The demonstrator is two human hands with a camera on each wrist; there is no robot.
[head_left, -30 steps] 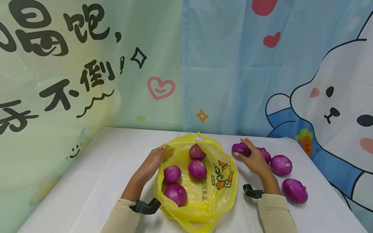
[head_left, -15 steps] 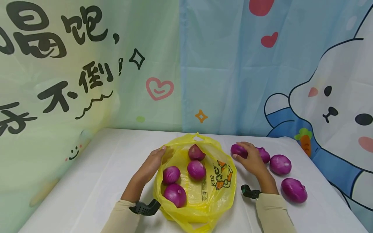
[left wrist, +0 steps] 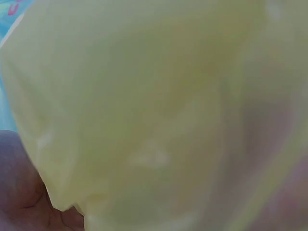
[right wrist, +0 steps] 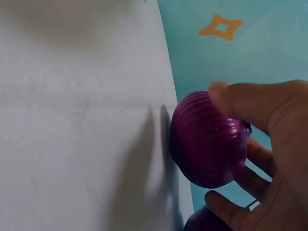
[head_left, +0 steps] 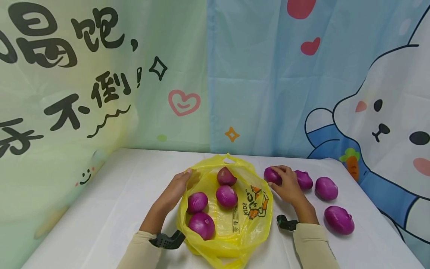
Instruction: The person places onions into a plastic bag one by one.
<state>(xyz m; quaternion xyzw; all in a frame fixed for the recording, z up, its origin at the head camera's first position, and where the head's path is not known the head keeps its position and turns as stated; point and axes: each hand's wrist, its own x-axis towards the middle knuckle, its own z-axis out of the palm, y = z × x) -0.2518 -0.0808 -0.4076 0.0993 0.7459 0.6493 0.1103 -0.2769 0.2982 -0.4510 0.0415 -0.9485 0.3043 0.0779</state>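
My left hand (head_left: 173,189) grips the left rim of a yellow plastic bag (head_left: 252,236), whose mouth stands wide. Inside lie several purple onions (head_left: 202,225), one of them a darker reddish onion (head_left: 226,176). In the left wrist view the bag (left wrist: 120,106) covers nearly everything, hiding most of that hand's fingers. To the right of the bag, my right hand (head_left: 287,185) holds a red onion (head_left: 270,175) between thumb and fingers. The right wrist view shows this onion (right wrist: 207,139) close up, with the thumb on one side and fingers on the other.
Right of my right hand sit three more onions: one beside the hand (head_left: 304,180), another onion (head_left: 326,188) farther right, and a nearer onion (head_left: 339,220). All rest on a white-covered table (head_left: 134,194). A printed curtain (head_left: 242,93) hangs behind the table.
My right hand has closed round the onion and shifted it slightly left toward the bag. One onion to its right has moved slightly right. My left hand stays at the bag's rim.
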